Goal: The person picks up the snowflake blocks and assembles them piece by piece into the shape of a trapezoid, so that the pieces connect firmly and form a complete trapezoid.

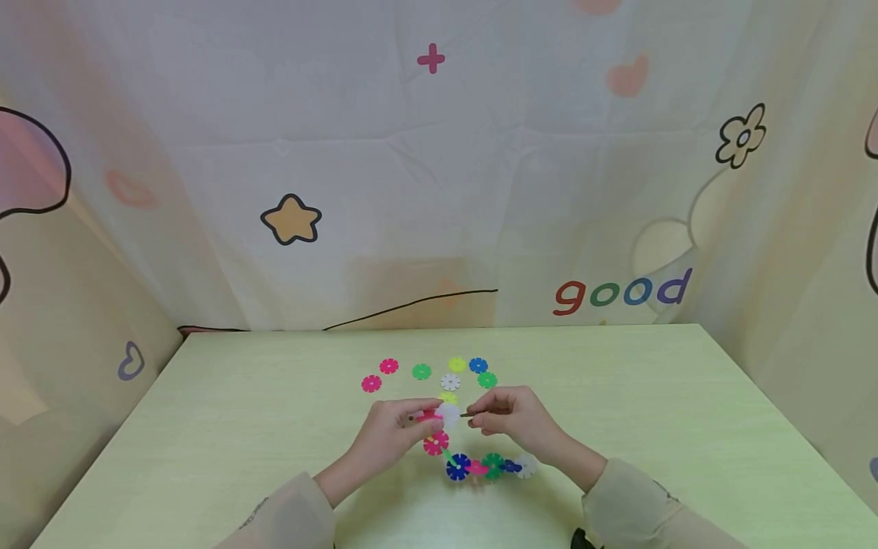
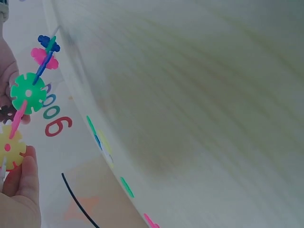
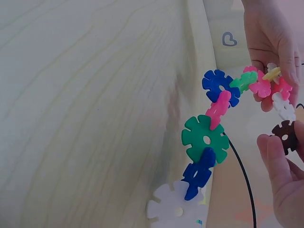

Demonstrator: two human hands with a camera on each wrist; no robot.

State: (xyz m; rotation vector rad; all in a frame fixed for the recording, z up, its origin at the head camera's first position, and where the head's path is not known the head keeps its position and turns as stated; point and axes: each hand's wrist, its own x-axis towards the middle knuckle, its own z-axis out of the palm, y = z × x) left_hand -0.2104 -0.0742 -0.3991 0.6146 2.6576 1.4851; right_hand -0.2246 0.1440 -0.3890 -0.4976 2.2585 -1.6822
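A chain of slotted flower-shaped plastic discs hangs between the hands, with a blue disc (image 1: 458,467), a green disc (image 3: 197,137) and a white disc (image 3: 178,209) along it. My left hand (image 1: 392,428) pinches its upper end by a pink disc, fingers partly covering the pieces there. From that grip a white disc (image 1: 450,414) sticks out to the right. My right hand (image 1: 519,418) pinches a dark brown disc (image 3: 286,129) between thumb and fingers, edge-on to the white one. Their rims meet or nearly meet; I cannot tell whether the slots are joined.
Loose discs lie on the table (image 1: 226,427) beyond the hands: pink (image 1: 389,366), green (image 1: 421,371), white (image 1: 450,382), blue (image 1: 478,365) and several others. A printed curtain (image 1: 357,191) stands behind the table and along both sides.
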